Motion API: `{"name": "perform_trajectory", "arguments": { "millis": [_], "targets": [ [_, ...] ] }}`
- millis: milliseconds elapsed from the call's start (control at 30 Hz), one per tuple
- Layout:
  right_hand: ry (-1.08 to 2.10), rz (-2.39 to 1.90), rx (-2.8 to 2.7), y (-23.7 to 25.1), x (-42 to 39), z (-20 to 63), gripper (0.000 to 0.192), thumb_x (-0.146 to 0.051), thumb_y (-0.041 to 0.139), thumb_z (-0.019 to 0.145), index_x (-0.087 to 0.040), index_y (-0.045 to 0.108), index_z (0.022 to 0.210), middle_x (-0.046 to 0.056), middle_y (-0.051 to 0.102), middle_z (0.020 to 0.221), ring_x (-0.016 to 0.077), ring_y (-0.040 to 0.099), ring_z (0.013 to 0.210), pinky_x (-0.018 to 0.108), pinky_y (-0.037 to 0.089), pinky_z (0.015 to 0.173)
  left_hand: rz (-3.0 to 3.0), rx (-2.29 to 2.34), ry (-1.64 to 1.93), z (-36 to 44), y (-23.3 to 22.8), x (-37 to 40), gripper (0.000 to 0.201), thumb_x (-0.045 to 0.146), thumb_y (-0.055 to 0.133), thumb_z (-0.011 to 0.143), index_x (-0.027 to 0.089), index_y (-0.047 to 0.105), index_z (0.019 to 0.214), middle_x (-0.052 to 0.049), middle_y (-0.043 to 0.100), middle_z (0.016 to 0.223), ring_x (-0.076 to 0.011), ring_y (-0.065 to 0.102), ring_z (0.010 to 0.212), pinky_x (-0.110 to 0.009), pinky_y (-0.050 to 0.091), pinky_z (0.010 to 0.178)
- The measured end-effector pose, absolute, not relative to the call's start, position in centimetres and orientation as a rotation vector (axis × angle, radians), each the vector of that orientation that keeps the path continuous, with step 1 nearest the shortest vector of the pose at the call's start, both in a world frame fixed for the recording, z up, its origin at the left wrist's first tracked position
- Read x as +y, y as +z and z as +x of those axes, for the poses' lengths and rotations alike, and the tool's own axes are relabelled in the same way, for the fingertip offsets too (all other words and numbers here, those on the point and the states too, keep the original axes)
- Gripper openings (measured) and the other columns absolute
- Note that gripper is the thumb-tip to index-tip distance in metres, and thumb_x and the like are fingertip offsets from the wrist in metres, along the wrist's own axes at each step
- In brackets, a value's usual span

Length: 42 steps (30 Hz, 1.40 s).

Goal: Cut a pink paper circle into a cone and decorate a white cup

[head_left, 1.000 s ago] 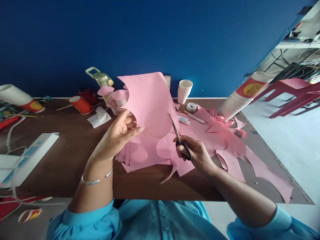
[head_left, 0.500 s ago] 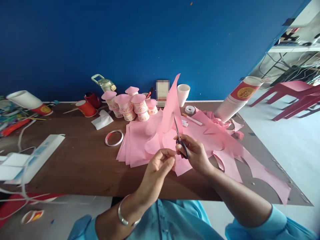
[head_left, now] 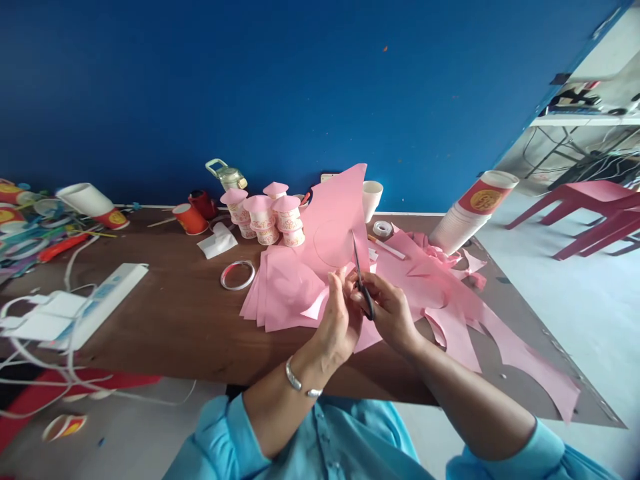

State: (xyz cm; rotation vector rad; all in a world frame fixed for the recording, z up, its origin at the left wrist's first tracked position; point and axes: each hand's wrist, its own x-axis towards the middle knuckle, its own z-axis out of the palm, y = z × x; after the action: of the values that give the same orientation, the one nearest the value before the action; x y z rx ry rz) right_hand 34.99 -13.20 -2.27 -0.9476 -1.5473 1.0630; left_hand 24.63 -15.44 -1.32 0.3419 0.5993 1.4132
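My right hand is closed on the dark handles of a pair of scissors, whose blades point up against a raised sheet of pink paper. A faint curved outline shows on that sheet. My left hand grips the lower edge of the sheet, thumb up, close beside the scissors. Under both hands lie a fanned stack of pink paper sheets and, to the right, cut pink paper scraps.
Small cup towers with pink cone roofs stand behind the stack. A tape roll, a crumpled tissue and a power strip lie left. Leaning stacked paper cups stand right; a white cup is by the wall.
The pink sheet has turned from nearly edge-on to broadly facing me. My left hand has moved up and right onto its lower edge. The scissors stay in my right hand.
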Motion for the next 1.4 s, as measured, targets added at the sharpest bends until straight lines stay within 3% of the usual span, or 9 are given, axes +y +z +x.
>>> {"name": "perform_trajectory", "arguments": {
  "millis": [100,233,400,533,600,767,1000,1267,1400],
  "targets": [
    [1.054,-0.944,-1.539,-2.3,-13.3,35.0,0.027,-0.046,0.078,0.088,-0.022,0.073,0.100,0.001,0.070,0.078,0.0144,0.060,0.065,0.025,0.048,0.056,0.274,0.542,1.479,24.4,-0.6,-14.4,0.062,0.081,0.075,0.073,0.026,0.064,0.097,0.002,0.062,0.087,-0.0119,0.060,0.070,-0.023,0.053,0.062],
    [1.102,-0.939,-1.506,-2.3,-13.3,34.9,0.034,-0.051,0.078,0.088,-0.022,0.071,0.104,-0.001,0.066,0.073,0.0119,0.054,0.059,0.024,0.046,0.052,0.174,0.545,1.514,23.1,1.1,-13.4,0.049,0.069,0.075,0.084,0.023,0.062,0.093,0.000,0.065,0.087,-0.0123,0.063,0.068,-0.023,0.053,0.056],
    [1.182,-0.882,-1.446,-2.6,-13.2,34.7,0.044,-0.059,0.076,0.088,-0.020,0.070,0.109,-0.005,0.058,0.063,0.0104,0.050,0.054,0.024,0.046,0.051,0.162,0.750,1.408,22.3,2.8,-12.0,0.061,0.075,0.069,0.083,0.015,0.066,0.078,0.002,0.050,0.051,-0.0147,0.053,0.047,-0.026,0.043,0.046],
    [1.223,-0.885,-1.428,-2.4,-13.3,34.6,0.044,-0.059,0.078,0.087,-0.021,0.070,0.108,-0.005,0.059,0.063,0.0105,0.053,0.054,0.024,0.046,0.051,0.173,0.880,1.685,22.5,3.2,-11.0,0.038,0.050,0.085,0.078,0.017,0.066,0.082,0.003,0.061,0.068,-0.0082,0.055,0.056,-0.020,0.040,0.052],
    [1.257,-0.894,-1.406,-2.1,-13.4,34.5,0.044,-0.059,0.078,0.086,-0.021,0.070,0.107,-0.005,0.059,0.064,0.0106,0.053,0.055,0.024,0.046,0.051,0.275,0.937,1.841,22.6,3.0,-10.9,0.033,0.041,0.086,0.078,0.018,0.063,0.077,0.004,0.058,0.072,-0.0066,0.055,0.062,-0.018,0.039,0.056],
    [1.390,-0.866,-1.359,-1.7,-13.7,34.5,0.053,-0.068,0.076,0.085,-0.021,0.066,0.107,-0.003,0.060,0.066,0.0121,0.054,0.057,0.024,0.043,0.049,0.693,1.245,1.771,22.1,1.6,-11.8,0.052,0.051,0.082,0.081,0.019,0.049,0.055,0.008,0.036,0.054,-0.0076,0.041,0.054,-0.024,0.036,0.054],
    [1.436,-0.762,-1.322,-2.2,-13.8,34.5,0.054,-0.071,0.072,0.088,-0.021,0.064,0.108,0.000,0.064,0.073,0.0130,0.054,0.062,0.025,0.042,0.052,0.848,1.386,1.712,21.7,-0.1,-12.8,0.063,0.046,0.080,0.080,0.023,0.031,0.047,0.008,0.027,0.046,-0.0065,0.032,0.046,-0.025,0.028,0.046],
    [1.376,-0.736,-1.306,-2.4,-13.6,34.5,0.049,-0.066,0.071,0.092,-0.022,0.063,0.111,0.004,0.067,0.093,0.0157,0.062,0.075,0.026,0.044,0.056,0.896,1.292,1.615,22.0,-1.1,-13.3,0.058,0.051,0.076,0.082,0.022,0.045,0.043,0.004,0.042,0.042,-0.0106,0.045,0.043,-0.026,0.042,0.047],
    [1.362,-0.738,-1.313,-2.3,-13.6,34.5,0.048,-0.066,0.070,0.092,-0.022,0.062,0.110,0.004,0.066,0.092,0.0155,0.063,0.075,0.027,0.045,0.058,0.942,1.309,1.630,21.9,-1.4,-13.4,0.056,0.053,0.077,0.083,0.021,0.051,0.044,0.003,0.047,0.045,-0.0107,0.046,0.047,-0.026,0.044,0.051]
  ]
}}
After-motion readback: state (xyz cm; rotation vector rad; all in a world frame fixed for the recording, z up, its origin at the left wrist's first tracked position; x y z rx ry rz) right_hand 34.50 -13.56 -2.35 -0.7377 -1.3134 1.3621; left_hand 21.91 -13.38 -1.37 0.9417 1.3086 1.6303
